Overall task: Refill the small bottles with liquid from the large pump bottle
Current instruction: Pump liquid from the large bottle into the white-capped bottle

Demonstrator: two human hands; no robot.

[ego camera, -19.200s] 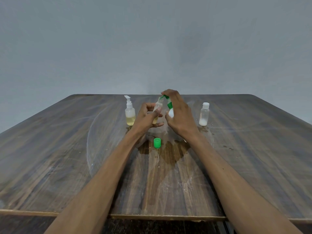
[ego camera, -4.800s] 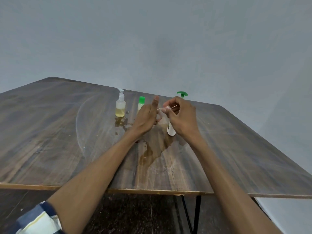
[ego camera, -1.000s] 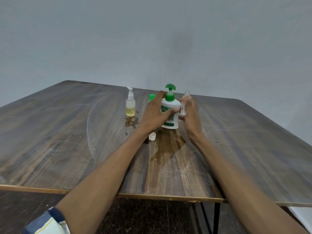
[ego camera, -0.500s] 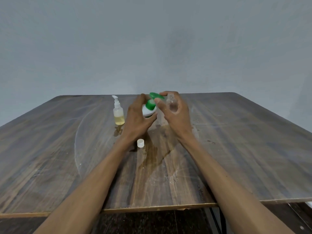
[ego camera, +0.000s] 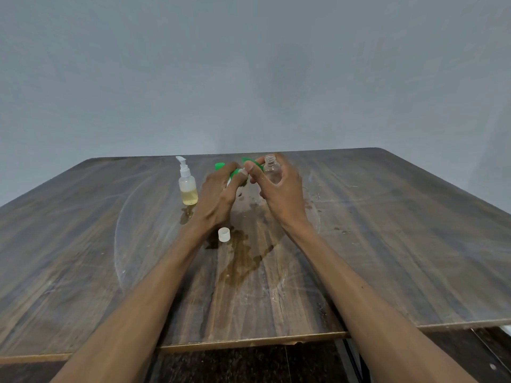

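Between the two hands, at the far centre of the wooden table (ego camera: 401, 244), the large pump bottle (ego camera: 237, 172) is tilted, and only its green pump parts show; its body is hidden behind the left hand (ego camera: 218, 194). Left hand: fingers curled round the large pump bottle. Right hand (ego camera: 279, 189): fingers and thumb curled round the clear small bottle (ego camera: 271, 171), held upright with its threaded neck uncapped, just right of the green pump head. Whether the nozzle touches that neck cannot be told.

Left of the left hand, close by, a small spray bottle (ego camera: 187, 183) with yellow liquid stands upright on the table. Near the left wrist, on the side toward the camera, a white cap (ego camera: 224, 234) rests on the table. A dark wet stain (ego camera: 243, 258) spreads between the forearms.
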